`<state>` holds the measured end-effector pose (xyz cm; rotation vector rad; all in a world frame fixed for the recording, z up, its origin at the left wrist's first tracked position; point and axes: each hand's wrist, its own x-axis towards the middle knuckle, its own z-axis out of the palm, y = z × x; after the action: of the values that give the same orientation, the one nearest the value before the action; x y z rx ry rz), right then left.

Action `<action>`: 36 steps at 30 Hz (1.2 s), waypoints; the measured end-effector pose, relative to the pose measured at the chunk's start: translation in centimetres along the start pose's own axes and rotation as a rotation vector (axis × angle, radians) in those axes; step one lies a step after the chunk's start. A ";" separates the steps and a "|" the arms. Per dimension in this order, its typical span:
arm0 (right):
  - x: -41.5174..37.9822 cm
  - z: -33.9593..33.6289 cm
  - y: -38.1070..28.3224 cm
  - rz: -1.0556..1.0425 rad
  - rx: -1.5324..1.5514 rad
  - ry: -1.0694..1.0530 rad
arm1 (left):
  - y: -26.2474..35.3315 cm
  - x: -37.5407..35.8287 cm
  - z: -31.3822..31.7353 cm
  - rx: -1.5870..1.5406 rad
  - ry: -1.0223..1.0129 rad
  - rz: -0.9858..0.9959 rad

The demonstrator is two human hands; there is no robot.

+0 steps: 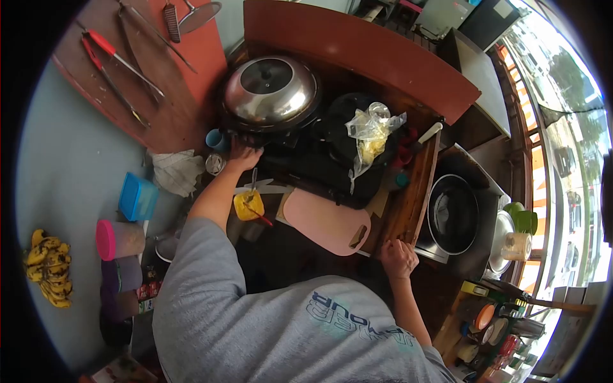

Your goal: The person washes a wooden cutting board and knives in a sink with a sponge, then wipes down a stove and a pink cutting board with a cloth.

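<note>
My left hand [244,155] reaches to the front of the stove, just below a wok with a domed metal lid [268,86]; its fingertips are hidden under the wok's edge. A blue cup [216,140] stands beside that hand. My right hand [399,258] is closed at the front corner of the wooden counter edge [423,207], with nothing visible in it. Between the hands lies a pink cutting board [327,220]. On the second burner, a clear plastic bag with yellow food [373,137] rests on a dark pan.
A yellow container [248,205] with utensils stands left of the board. Knife blades [271,189] lie behind it. A black wok [453,214] sits at the right. Blue [138,196] and pink-lidded [120,239] containers stand at the left, near bananas [49,268].
</note>
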<state>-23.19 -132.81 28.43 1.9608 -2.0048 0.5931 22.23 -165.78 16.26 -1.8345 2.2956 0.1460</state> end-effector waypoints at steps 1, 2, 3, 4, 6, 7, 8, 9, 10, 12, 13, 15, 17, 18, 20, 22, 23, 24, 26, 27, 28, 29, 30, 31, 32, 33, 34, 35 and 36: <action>0.0 -0.2 -0.2 0.006 -0.012 -0.015 | 0.5 -0.1 0.3 -0.001 -0.007 -0.006; 0.0 -0.2 -0.3 0.003 -0.006 -0.021 | 1.3 -0.2 0.2 0.024 -0.027 -0.029; 0.1 -0.2 -0.3 -0.001 -0.008 -0.013 | 2.0 -0.2 0.1 0.049 -0.046 -0.053; 0.1 -0.2 -0.3 -0.005 -0.009 -0.004 | 2.6 -0.2 -0.1 0.053 -0.049 -0.062; 0.3 -0.4 -0.5 -0.005 -0.010 -0.006 | 3.4 0.0 -0.2 -0.134 -0.198 -0.078; 0.2 -0.4 -0.6 -0.002 -0.020 -0.008 | 3.8 0.1 -0.4 -0.131 -0.199 -0.093; 0.3 -0.5 -0.6 -0.003 -0.012 0.003 | 4.3 0.4 -0.8 -0.176 -0.298 -0.080; 0.2 -0.4 -0.6 -0.013 -0.001 0.005 | 4.8 0.6 -1.1 -0.223 -0.393 -0.065; 0.1 -0.3 -0.5 -0.007 -0.004 0.010 | 5.5 0.6 -1.4 -0.224 -0.387 -0.079; 0.0 -0.3 -0.6 -0.007 0.000 0.017 | 7.0 0.3 -1.5 -0.203 -0.303 -0.127; 0.1 -0.5 -0.7 0.001 -0.005 0.014 | 7.7 0.4 -1.6 -0.205 -0.300 -0.138; 0.2 -0.5 -0.8 0.007 -0.007 0.011 | 9.1 0.6 -1.6 -0.287 -0.385 -0.119; 0.1 -0.6 -0.7 0.011 0.010 0.015 | 11.4 0.3 -1.6 -0.246 -0.398 -0.117; 0.0 -0.5 -0.6 0.019 0.002 0.014 | 12.9 0.0 -1.7 -0.205 -0.413 -0.110; 0.0 -0.4 -0.4 0.000 0.006 0.023 | 15.9 -0.5 -2.5 -0.146 -0.372 -0.034; 0.0 -0.4 -0.3 0.012 0.011 0.014 | 18.8 -1.0 -1.6 -0.132 -0.241 0.075; 0.0 -0.4 -0.3 0.010 0.021 0.009 | 20.4 -1.5 -1.6 -0.123 -0.245 0.090; 0.0 -0.5 -0.3 0.004 0.007 0.009 | 22.2 -2.1 -1.9 -0.107 -0.158 0.161; 0.0 -0.5 -0.2 0.019 0.013 0.012 | 24.4 -4.0 -1.9 -0.085 -0.075 0.249; 0.0 -0.5 -0.1 0.014 0.025 0.016 | 25.2 -5.0 -1.6 -0.094 0.018 0.356; 0.0 -0.4 0.0 0.025 0.018 0.020 | 25.8 -5.3 -1.7 -0.107 0.115 0.461; -0.1 -0.3 0.1 0.019 0.026 0.014 | 25.6 -4.9 -1.1 -0.109 0.118 0.474; -0.2 -0.3 0.3 0.012 0.031 0.007 | 24.5 -4.2 0.5 -0.079 0.206 0.527; -0.2 -0.3 0.4 0.022 0.018 0.008 | 23.3 -3.7 1.4 -0.051 0.295 0.580; -0.2 -0.2 0.5 0.018 0.032 0.012 | 22.2 -2.9 0.0 -0.091 0.177 0.453; -0.4 -0.3 0.5 0.019 0.044 0.013 | 21.3 -2.4 -1.3 -0.127 0.054 0.331; -0.3 -0.3 0.6 0.013 0.047 0.033 | 20.1 -2.4 -0.1 -0.113 0.345 0.257; -0.3 -0.4 0.7 0.039 0.032 0.028 | 19.8 -2.4 1.2 -0.102 0.634 0.179; -0.3 -0.4 0.7 0.027 0.042 0.029 | 21.0 -2.9 0.7 -0.106 0.624 0.206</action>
<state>-23.95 -132.34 28.55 1.9406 -2.0202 0.6706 2.47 -158.11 15.28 -1.8824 2.9383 -0.3315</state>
